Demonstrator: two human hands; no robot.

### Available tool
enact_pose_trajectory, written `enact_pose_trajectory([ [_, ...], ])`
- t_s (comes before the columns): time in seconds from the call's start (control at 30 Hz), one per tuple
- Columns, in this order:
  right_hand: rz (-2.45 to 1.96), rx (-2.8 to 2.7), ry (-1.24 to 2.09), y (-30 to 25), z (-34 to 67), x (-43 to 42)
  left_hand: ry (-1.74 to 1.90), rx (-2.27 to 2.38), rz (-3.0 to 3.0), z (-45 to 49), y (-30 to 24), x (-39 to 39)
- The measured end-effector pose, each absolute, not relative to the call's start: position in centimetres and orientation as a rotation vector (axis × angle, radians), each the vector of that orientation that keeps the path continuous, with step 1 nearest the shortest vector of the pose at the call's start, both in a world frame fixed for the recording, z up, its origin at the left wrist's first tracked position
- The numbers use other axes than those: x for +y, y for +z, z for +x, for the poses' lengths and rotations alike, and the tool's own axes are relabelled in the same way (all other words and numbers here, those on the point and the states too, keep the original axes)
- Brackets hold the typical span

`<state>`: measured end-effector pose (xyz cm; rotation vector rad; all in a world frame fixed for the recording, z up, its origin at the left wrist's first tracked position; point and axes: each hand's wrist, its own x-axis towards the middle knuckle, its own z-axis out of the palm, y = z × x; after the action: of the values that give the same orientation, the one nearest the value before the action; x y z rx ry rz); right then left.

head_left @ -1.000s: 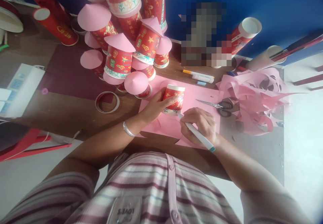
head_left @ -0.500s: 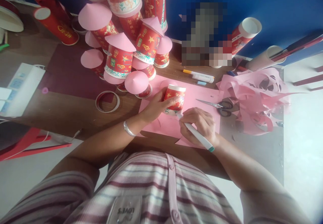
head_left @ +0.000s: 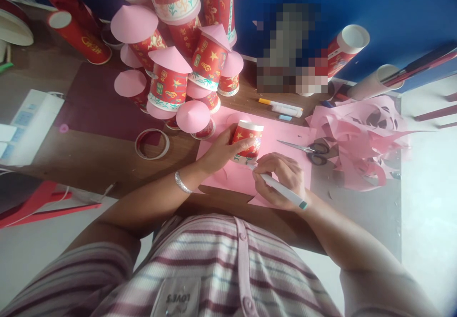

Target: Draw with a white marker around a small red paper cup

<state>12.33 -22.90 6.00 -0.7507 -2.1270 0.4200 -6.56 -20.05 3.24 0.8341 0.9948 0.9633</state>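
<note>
The left hand point(head_left: 226, 149) wraps the red paper cup with white bands and gold designs point(head_left: 246, 141), its grip narrowed to the cup's width, thumb across the printed front and the other fingers mostly out of sight behind. Held this way, high on the side, it leaves the lower white band with its green drawn marks uncovered – probably why the thumb sits no lower.

The right hand point(head_left: 280, 179) has its grip closed around the slim white marker with a green end point(head_left: 283, 191), near the tip, as one holds a pen for fine control. The tip points at the cup's lower edge; whether it touches there is too small and blurred to say. The cup is over the flat pink paper sheet point(head_left: 266, 126) on the brown wooden bench point(head_left: 110, 176), directly before the person, where both hands meet easily.

The black-handled metal scissors point(head_left: 317, 153) lie at the sheet's right edge, beside the tangled pink paper offcuts point(head_left: 371, 117) – out of the hands' way yet near. Beyond the cup lies the white marker with a yellow end point(head_left: 280, 105). The clustered red cups with pink cone tops point(head_left: 169, 84) stand to the far left, apart from the pen.
</note>
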Motion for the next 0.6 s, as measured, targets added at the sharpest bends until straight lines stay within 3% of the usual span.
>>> enact_pose_trajectory([
  [0.6, -0.655, -2.175, 0.247, 5.44, 12.49, -22.79, 0.963, 1.003, 0.817, -6.6, 3.1, -20.02],
])
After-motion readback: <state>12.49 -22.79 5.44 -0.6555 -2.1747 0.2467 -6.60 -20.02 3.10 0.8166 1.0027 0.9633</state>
